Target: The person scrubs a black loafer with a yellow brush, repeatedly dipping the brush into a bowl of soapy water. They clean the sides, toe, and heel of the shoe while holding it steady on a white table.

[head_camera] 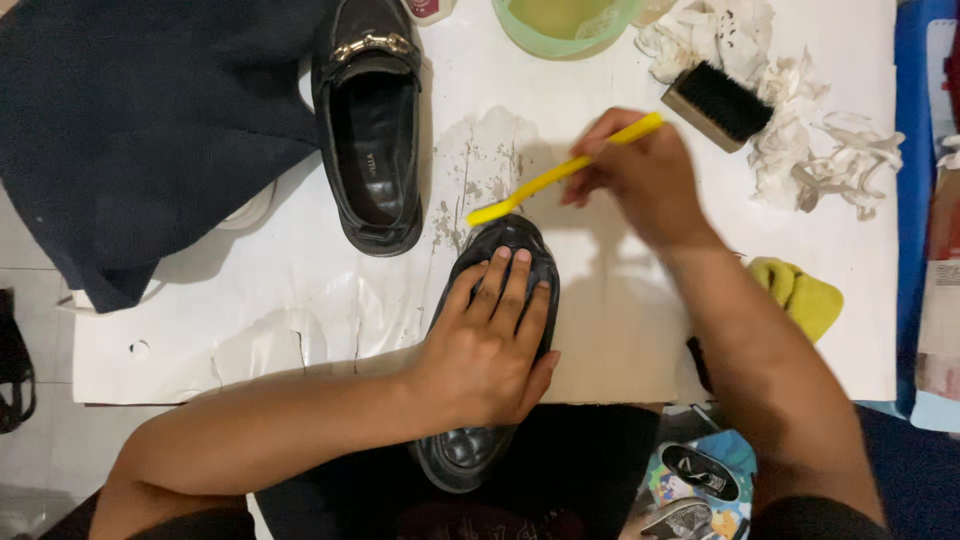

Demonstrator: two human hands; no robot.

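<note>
A white sheet (250, 300), stained and torn in places, covers the worktop; grey floor tiles (30, 300) show past its left edge. A dark cloth (130, 130) lies over the far left corner and hangs off the left edge. Just right of it a black loafer (368, 130) with a gold buckle stands with its heel toward the near edge. At the far edge sit a green bowl (565, 25) and, further right, crumpled white rags (790, 130) with a black brush (718, 103) lying among them. A yellow cloth (800, 295) lies near the right edge, and a blue surface (912, 150) borders the sheet on the right. The barest stretch of sheet is the near left part, between the loafer and the near edge; the far right is crowded.

The left hand (490, 345) lies flat on a second black shoe (500, 330), which straddles the near edge at its middle, toe on the sheet and heel hanging over the person's lap. Its fingers (505, 290) are stretched out, slightly spread, pressing on the shoe's upper.

The right hand (640, 175) hovers beyond the toe, its fingers curled together and pinching a yellow toothbrush (560, 170). The toothbrush slants down to the left, its head just at the shoe's toe.
</note>
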